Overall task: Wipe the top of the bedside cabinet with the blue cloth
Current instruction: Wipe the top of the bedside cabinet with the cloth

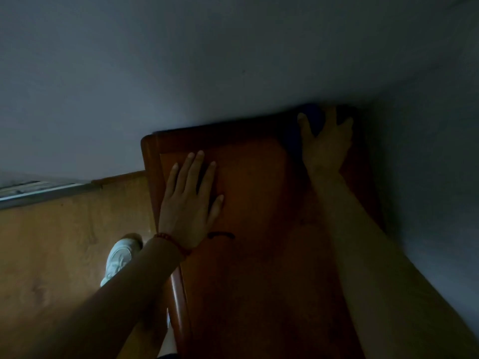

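1. A pale shoe (119, 256) stands on the wooden floor (51, 242), left of the bedside cabinet (259, 255).
2. The left hand (190, 203), a beaded bracelet (173, 243) at its wrist, lies flat on the cabinet top, fingers spread, holding nothing.
3. The right hand (325, 149) presses the blue cloth (315, 120) into the dim far right corner by the wall (233, 60), fingers splayed over it.

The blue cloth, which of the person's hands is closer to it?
Right. The right hand presses flat on the blue cloth at the cabinet's far right corner; the left hand rests flat on the bare cabinet top, well apart.
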